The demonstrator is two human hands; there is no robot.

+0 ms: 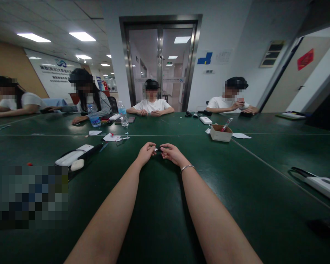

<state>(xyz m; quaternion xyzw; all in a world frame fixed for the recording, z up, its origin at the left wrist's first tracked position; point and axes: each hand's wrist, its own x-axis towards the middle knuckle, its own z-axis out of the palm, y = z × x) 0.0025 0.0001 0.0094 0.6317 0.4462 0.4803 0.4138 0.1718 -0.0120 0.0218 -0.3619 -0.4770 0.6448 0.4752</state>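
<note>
Four co-workers [153,106], two plastic bottles [123,116], one open box [220,136], one bracelet [187,167], two glass door panels [143,47], one red paper diamond [305,59] and one small black-and-silver piece [158,149] are in view.

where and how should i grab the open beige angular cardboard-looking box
Likely pinch the near wall of the box at its rim, coming from above: its top is open, and the slim clear-and-red item inside leans right.

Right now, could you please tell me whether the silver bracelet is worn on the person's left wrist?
No, the silver bracelet circles the right wrist, while the left wrist is bare.
</note>
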